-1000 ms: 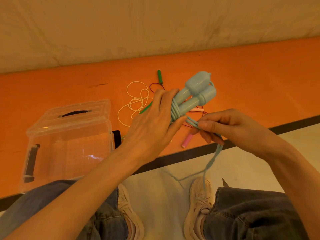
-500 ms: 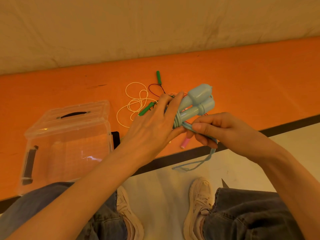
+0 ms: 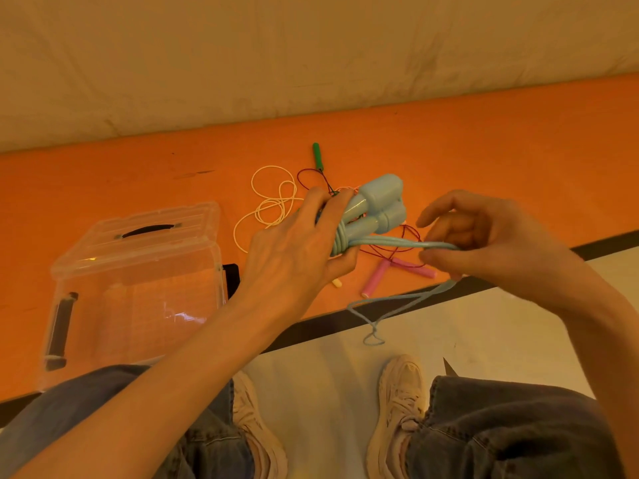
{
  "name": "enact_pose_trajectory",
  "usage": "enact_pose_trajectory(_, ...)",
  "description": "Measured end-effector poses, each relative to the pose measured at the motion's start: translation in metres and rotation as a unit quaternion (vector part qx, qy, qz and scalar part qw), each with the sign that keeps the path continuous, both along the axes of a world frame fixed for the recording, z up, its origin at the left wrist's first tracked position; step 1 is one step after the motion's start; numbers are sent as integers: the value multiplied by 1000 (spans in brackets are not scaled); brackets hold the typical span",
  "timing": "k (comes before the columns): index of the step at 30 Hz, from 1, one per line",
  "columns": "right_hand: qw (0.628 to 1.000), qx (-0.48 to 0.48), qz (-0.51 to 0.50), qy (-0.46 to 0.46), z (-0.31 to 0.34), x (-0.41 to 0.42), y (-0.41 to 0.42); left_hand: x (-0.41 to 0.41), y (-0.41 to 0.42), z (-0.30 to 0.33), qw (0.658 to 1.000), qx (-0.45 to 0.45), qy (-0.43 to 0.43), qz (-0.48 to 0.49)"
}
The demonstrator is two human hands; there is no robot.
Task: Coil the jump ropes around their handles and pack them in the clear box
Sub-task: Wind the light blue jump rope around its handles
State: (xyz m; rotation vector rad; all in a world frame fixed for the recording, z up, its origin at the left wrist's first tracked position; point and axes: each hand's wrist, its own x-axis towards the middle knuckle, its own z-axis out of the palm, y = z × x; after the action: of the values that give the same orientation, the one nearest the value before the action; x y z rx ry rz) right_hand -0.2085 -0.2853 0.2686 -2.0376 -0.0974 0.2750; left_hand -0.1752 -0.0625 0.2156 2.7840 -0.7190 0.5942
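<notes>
**Blue jump rope wound by hand above an orange mat**

Nearest the camera, a seated person's jeans-clad knees (image 3: 511,430) and pale sneakers (image 3: 401,409) rest on a cream floor (image 3: 328,368). Above them, the left hand (image 3: 294,257) grips the two light blue handles (image 3: 377,209) held side by side, with several turns of blue rope (image 3: 387,242) wrapped around their lower ends. The right hand (image 3: 491,250) pinches that rope between thumb and fingers, drawing a stretch of it out level from the handles; the loose tail hangs below the hand and ends in a small loop over the floor. To the left, the clear box (image 3: 138,292) stands on the orange mat (image 3: 518,140), its lid with a black handle tipped back behind it and black latches at its sides. Past the hands, on the mat, lie two pink handles (image 3: 377,278) with a thin dark red cord, a loosely looped white cord (image 3: 273,202) and a green handle (image 3: 317,155). A beige fabric wall (image 3: 311,50) backs the mat.
</notes>
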Motion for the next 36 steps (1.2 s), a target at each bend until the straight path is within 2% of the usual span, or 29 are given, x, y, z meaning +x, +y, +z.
enact_pose_trajectory(8, 980, 43, -62, -184, 6, 1, -5, -2, -2, -1, 998, 17, 52, -37)
enact_pose_trajectory(12, 970, 37, -84, -223, 4, 6, 4, -3, -4, 0, 987, 13, 93, -133)
enact_pose_trajectory(15, 970, 32, -90, -226, 0, 12, 8, -6, -5, 0, 978, 23, 86, -189)
enact_pose_trajectory(18, 972, 32, -91, -216, -4, 18, 9, -8, -5, -1, 966, -1, 114, -231)
enact_pose_trajectory(23, 980, 4, -69, -188, -12, 25, 6, -17, -7, 3, 957, -43, 184, -220)
enact_pose_trajectory(27, 984, 12, -67, -163, -15, 25, 7, -18, -6, 4, 950, -61, 141, -273)
enact_pose_trajectory(36, 986, 23, -53, -155, -15, 26, 7, -16, -3, 4, 946, -87, 134, -282)
